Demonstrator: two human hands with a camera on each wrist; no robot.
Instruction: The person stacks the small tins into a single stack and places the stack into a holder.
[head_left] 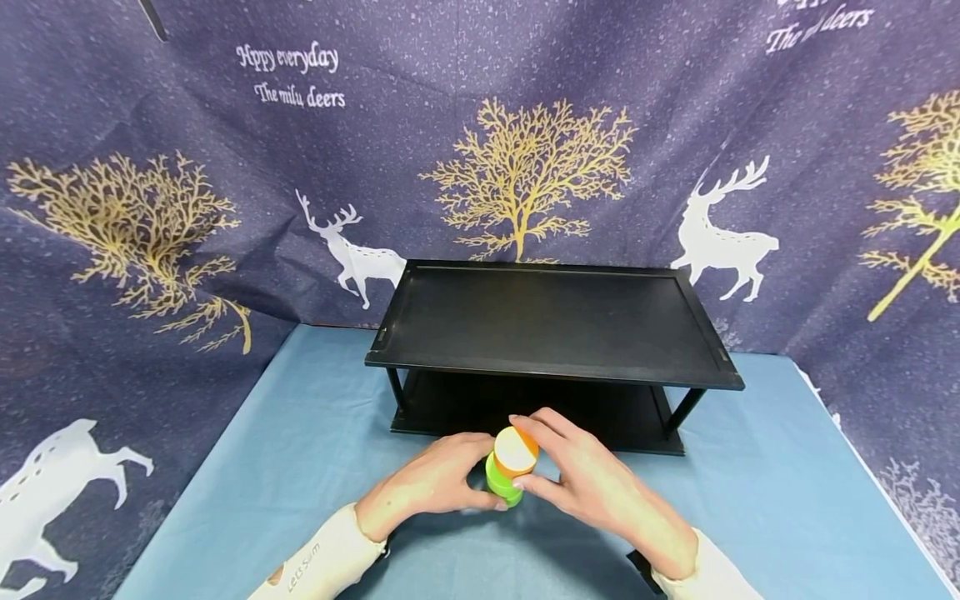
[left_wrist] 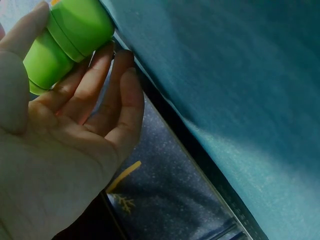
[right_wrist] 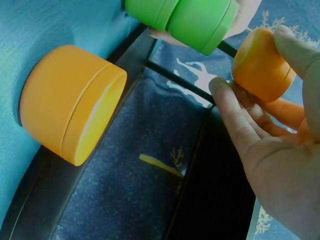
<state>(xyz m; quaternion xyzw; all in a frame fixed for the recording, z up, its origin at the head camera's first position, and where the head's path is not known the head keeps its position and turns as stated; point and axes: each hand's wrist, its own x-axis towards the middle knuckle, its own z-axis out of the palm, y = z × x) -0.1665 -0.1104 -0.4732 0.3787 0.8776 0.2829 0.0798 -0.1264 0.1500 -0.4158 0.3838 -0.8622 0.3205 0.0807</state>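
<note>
Two round green jars [head_left: 504,482] stand stacked on the blue cloth in front of a black shelf. My left hand [head_left: 438,477] holds this stack from the left, thumb on one side and fingers curled on the other, as the left wrist view of the green jars [left_wrist: 80,27] shows. Just above the stack, my right hand [head_left: 588,479] grips an orange jar [head_left: 516,451] with a pale top between thumb and fingers. In the right wrist view a gap separates that orange jar [right_wrist: 265,65] from the upper green jar [right_wrist: 205,25].
A second orange jar [right_wrist: 70,102] stands on the cloth near my right hand; in the head view it is hidden. The two-tier black shelf [head_left: 551,321] stands behind the hands on the blue cloth [head_left: 300,467]. A patterned dark curtain [head_left: 465,50] hangs at the back.
</note>
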